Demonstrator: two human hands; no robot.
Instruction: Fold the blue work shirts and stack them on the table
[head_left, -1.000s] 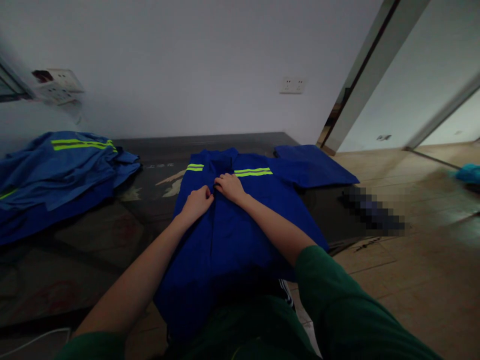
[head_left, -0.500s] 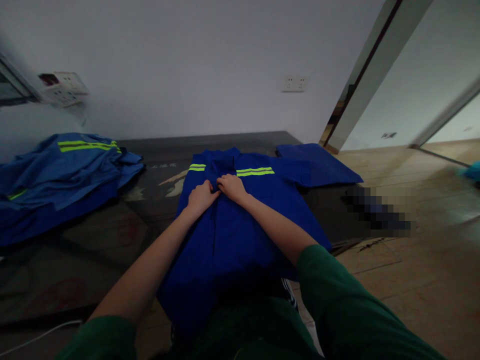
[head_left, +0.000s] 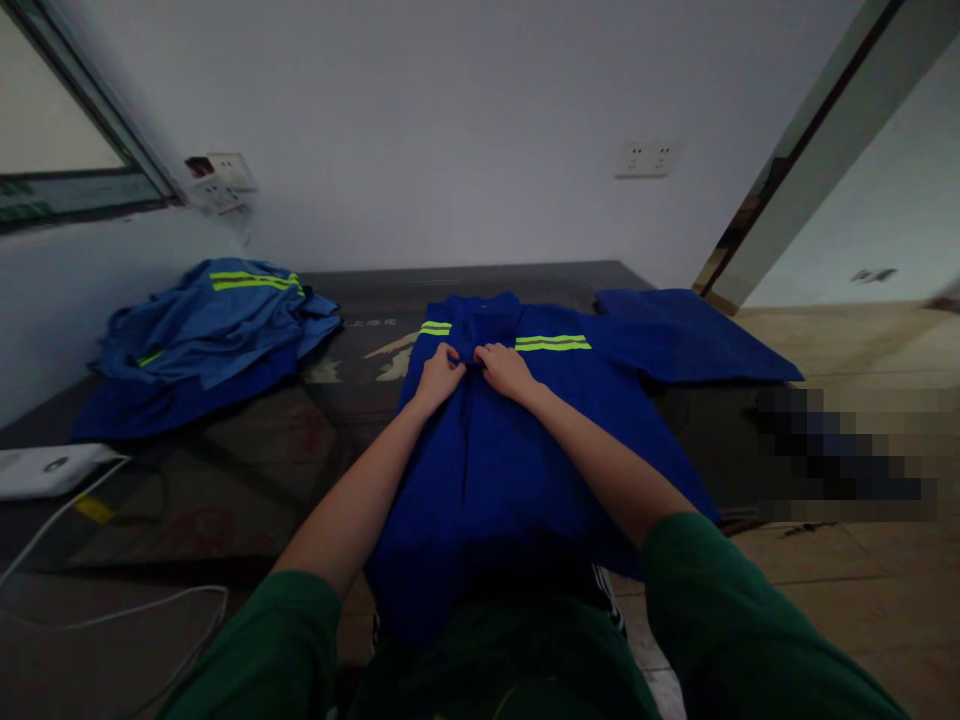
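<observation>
A blue jacket (head_left: 517, 450) with yellow-green stripes lies front up on the dark table (head_left: 300, 480), its lower part hanging over the near edge. My left hand (head_left: 441, 376) pinches one edge of the front opening at chest height. On the other edge, my right hand (head_left: 504, 368) is closed on the cloth. A small gap separates the two hands, and a dark slit runs down the jacket below them. The fingertips are partly hidden in the fabric.
A crumpled pile of blue clothes (head_left: 217, 320) with bright stripes lies at the left. A folded blue cloth (head_left: 697, 335) is at the right. A white device (head_left: 52, 468) with a cable (head_left: 150, 604) sits at the near left. Wall sockets (head_left: 645, 160) are behind.
The view has turned left, so things appear further right and the white device has come into view. My hands have drawn slightly apart, each still on the jacket's front.
</observation>
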